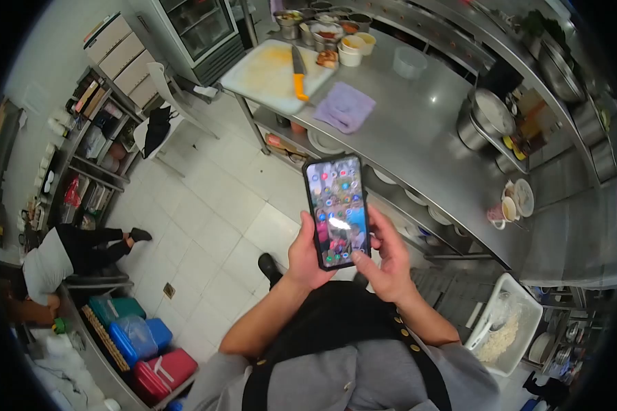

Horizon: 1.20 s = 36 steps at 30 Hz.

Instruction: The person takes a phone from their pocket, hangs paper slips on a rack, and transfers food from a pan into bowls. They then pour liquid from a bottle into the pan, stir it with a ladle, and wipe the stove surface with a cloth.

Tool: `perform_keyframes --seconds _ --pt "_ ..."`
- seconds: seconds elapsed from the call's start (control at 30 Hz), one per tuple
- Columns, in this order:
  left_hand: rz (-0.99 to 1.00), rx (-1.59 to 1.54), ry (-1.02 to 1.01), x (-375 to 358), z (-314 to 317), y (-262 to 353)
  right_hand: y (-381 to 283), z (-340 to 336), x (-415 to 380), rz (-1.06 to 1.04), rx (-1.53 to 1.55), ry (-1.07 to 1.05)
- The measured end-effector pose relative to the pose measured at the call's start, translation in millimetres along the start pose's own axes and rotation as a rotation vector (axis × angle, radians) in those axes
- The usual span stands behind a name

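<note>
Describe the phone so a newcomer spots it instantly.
Start at the long steel counter; in front of it are the wearer's left hand and right hand. Between them is the phone, black-edged, its colourful icon-filled lit screen unlike anything nearby.

Forearms [271, 312] angled inward; left hand [307, 257] cupped, right hand [391, 268] curled, thumb [365, 264] extended.

No word, brand or number is coming out legibly: the phone [334, 205] is displaying rows of small coloured icons, any captions blurring beyond reading, while the goods [89, 97] on the left-hand shelves [97, 170] are appearing too small to read
</note>
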<state>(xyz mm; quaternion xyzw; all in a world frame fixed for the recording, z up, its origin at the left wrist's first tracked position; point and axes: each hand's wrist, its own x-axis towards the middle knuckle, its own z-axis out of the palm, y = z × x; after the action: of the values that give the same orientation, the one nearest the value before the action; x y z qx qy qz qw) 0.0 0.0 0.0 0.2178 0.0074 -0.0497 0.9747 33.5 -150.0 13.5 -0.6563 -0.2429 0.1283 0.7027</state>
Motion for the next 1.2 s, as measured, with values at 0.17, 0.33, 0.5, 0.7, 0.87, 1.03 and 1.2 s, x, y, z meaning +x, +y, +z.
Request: perform_keyframes --seconds 0.17,0.33,0.5,0.7,0.87,1.03,1.2 --pt "0.014 -0.126 -0.065 -45 -92 134 36 135 76 0.0 0.025 -0.182" --pt "-0.247 -0.062 -0.015 -77 -150 231 79 265 161 0.494 1.133 -0.406" --pt "-0.464 0.144 -0.009 -43 -294 298 161 300 228 0.667 1.309 -0.276" --pt "-0.662 1.672 0.006 44 -497 300 335 253 279 1.316 0.516 -0.112" --pt "-0.755 1.644 -0.257 150 -568 425 397 306 378 1.581 0.188 -0.275" --pt "-0.606 1.554 -0.2 238 -583 537 338 360 578 1.475 0.139 -0.515" --pt "-0.521 1.53 -0.169 340 -534 681 298 404 724 1.124 0.572 -0.647"
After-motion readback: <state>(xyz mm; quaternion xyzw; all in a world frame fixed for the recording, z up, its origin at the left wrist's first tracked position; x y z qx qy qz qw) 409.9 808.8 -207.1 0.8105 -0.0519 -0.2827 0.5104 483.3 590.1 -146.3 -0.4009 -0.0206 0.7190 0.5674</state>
